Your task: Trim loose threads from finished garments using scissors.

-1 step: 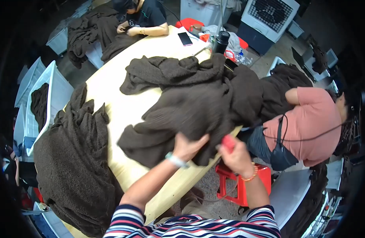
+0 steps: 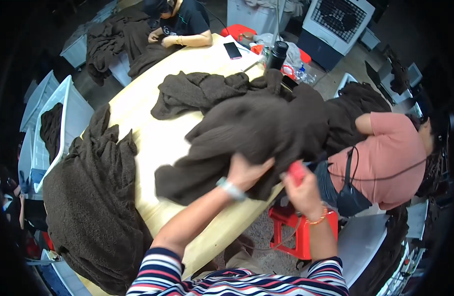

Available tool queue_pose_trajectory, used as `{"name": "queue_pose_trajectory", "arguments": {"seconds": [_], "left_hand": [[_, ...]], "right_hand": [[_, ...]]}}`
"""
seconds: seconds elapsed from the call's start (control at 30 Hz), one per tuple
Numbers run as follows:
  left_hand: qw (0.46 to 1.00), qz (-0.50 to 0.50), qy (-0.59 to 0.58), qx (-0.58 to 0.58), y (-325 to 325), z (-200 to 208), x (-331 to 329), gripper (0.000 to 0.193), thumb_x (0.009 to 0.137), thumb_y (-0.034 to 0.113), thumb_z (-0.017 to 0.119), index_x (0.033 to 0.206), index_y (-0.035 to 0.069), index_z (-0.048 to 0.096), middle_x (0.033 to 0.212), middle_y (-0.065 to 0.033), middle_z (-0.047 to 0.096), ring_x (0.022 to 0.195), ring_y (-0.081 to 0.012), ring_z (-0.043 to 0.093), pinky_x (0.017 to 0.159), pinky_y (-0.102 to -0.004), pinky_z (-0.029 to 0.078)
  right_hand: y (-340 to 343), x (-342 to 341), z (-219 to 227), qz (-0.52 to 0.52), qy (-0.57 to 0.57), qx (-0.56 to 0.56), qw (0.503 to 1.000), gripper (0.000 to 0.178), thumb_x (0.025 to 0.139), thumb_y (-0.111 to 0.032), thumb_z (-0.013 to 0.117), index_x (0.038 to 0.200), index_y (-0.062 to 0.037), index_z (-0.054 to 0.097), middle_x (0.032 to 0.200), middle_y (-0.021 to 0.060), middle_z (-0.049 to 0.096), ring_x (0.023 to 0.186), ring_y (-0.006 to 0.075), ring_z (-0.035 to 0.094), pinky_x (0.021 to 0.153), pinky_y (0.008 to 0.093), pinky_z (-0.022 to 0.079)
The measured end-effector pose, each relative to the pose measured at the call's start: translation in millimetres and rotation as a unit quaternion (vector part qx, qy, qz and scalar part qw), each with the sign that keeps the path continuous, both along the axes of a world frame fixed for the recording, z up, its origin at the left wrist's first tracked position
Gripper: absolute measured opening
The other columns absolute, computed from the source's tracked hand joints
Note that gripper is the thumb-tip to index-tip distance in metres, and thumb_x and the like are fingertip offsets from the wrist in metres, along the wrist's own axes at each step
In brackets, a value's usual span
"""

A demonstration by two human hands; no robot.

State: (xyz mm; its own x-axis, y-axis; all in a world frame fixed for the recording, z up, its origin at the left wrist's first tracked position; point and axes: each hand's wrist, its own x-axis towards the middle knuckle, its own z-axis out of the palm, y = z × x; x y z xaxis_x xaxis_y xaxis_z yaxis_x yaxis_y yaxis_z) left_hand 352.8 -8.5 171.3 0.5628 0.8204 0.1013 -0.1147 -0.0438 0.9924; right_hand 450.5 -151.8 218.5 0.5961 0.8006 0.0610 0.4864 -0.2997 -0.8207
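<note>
Brown fleecy heap (image 2: 94, 212): covers the left side of the pale wooden table (image 2: 153, 138), with a white bin (image 2: 69, 106) just beyond it.
Far edge: 1 phone (image 2: 232, 50) lies flat; 1 black bottle (image 2: 278, 55) stands upright close behind the worked cloth.
Co-workers: 2 close by; the person in the pink shirt (image 2: 394, 153) fills the space right of the table, and the person in the black shirt (image 2: 192, 24) sits at its far end.
Floor: a red stool (image 2: 306, 239) stands below the right hand, a thin cord passing it; a white air cooler (image 2: 341, 19) is farther back.
Worked cloth (image 2: 256, 118): dark brown, bunched on the table's right half, reaching its near-right edge.
Long axis: slants from lower left to upper right, the right end running toward the pink shirt.
Left hand (image 2: 244, 173): on the cloth's near part, thumb spread rightward; blur hides whether the fingers pinch fabric.
Right hand (image 2: 306, 192): fingers wrapped around a red handheld object (image 2: 297, 171), just beside the cloth.
Red end: points up and slightly left; contact with the cloth cannot be told.
</note>
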Motion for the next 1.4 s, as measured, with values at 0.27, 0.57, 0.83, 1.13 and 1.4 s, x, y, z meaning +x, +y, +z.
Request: {"name": "queue_pose_trajectory", "arguments": {"seconds": [0.27, 0.57, 0.83, 1.13, 1.4], "left_hand": [[0.908, -0.381, 0.173, 0.016, 93.6, 32.9, 170.5, 0.068, 0.078, 0.055, 0.076, 0.103, -0.008, 0.069, 0.088, -0.0195, 0.070, 0.080, -0.0203, 0.068, 0.073, -0.0315, 0.053], [0.730, -0.034, 0.562, 0.388, 268.1, -146.9, 88.4, 0.071, 0.073, 0.024, 0.079, 0.137, 0.019, 0.048, 0.138, -0.0083, 0.054, 0.137, -0.0298, 0.038, 0.105, -0.0688, 0.025], [0.764, 0.033, 0.535, 0.359, 190.3, -206.4, -149.5, 0.060, 0.061, 0.000, 0.072, 0.120, 0.006, 0.063, 0.111, -0.0182, 0.062, 0.116, -0.0360, 0.052, 0.100, -0.0402, 0.044], [0.743, -0.068, 0.630, 0.215, -18.4, -162.2, -345.8, 0.038, 0.063, 0.003, 0.069, 0.101, 0.002, 0.068, 0.103, -0.0162, 0.061, 0.108, -0.0354, 0.054, 0.094, -0.0440, 0.046], [0.849, -0.098, 0.520, 0.006, -52.4, -104.9, -402.8, 0.043, 0.070, 0.016, 0.075, 0.105, -0.006, 0.064, 0.093, -0.0248, 0.065, 0.093, -0.0388, 0.063, 0.086, -0.0418, 0.049]], "right_hand": [[-28.8, 86.0, -26.9, -0.197, 0.037, 0.029, 0.979, 0.039, 0.098, -0.013, 0.056, 0.133, 0.0027, 0.052, 0.064, 0.0021, 0.058, 0.057, 0.0094, 0.054, 0.056, 0.0259, 0.045], [-65.8, 21.1, -113.0, -0.051, -0.037, -0.116, 0.991, 0.037, 0.090, -0.016, 0.064, 0.123, 0.0007, 0.059, 0.086, 0.0178, 0.070, 0.079, 0.0280, 0.071, 0.073, 0.0354, 0.054], [-56.2, -19.6, -115.9, 0.030, 0.042, -0.171, 0.984, 0.037, 0.089, -0.020, 0.065, 0.122, -0.0054, 0.058, 0.095, 0.0224, 0.068, 0.090, 0.0409, 0.066, 0.077, 0.0438, 0.054], [1.9, -90.5, -111.4, 0.161, -0.007, -0.200, 0.966, 0.040, 0.089, -0.023, 0.062, 0.126, -0.0082, 0.055, 0.098, 0.0239, 0.067, 0.092, 0.0433, 0.064, 0.079, 0.0485, 0.052], [6.0, -152.6, -160.0, 0.158, -0.007, -0.234, 0.959, 0.043, 0.088, -0.024, 0.064, 0.127, -0.0077, 0.056, 0.103, 0.0246, 0.065, 0.096, 0.0424, 0.063, 0.084, 0.0464, 0.051]]}}
